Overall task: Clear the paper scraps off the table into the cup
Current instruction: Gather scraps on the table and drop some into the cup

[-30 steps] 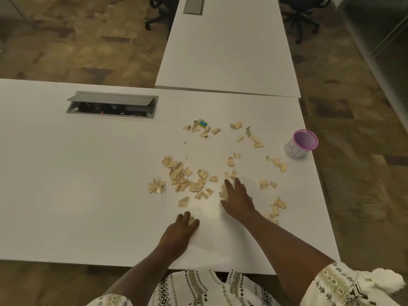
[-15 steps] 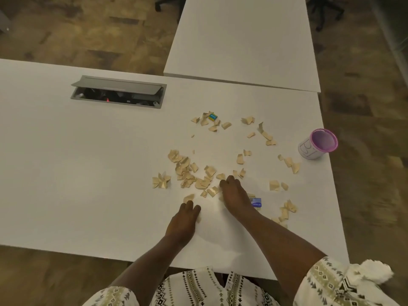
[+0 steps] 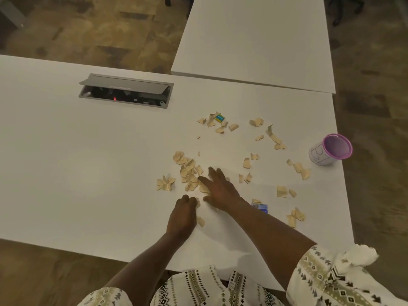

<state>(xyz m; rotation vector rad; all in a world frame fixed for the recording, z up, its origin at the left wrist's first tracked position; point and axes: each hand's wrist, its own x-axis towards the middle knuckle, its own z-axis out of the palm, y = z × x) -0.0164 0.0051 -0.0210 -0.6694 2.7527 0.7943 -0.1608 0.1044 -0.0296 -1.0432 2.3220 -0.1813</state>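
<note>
My right hand (image 3: pixel 220 191) lies flat with fingers spread on the table (image 3: pixel 88 173), its fingertips against the thickest heap of scraps (image 3: pixel 187 171), so I can rake them toward me in one sweep. My left hand (image 3: pixel 183 214) is curled, knuckles bent, serving as a wall for the pile; whether it pinches a scrap I cannot tell. More scraps lie scattered to the right, reaching almost to the cup (image 3: pixel 330 152), which stands empty near the table's right edge, well apart from both hands.
</note>
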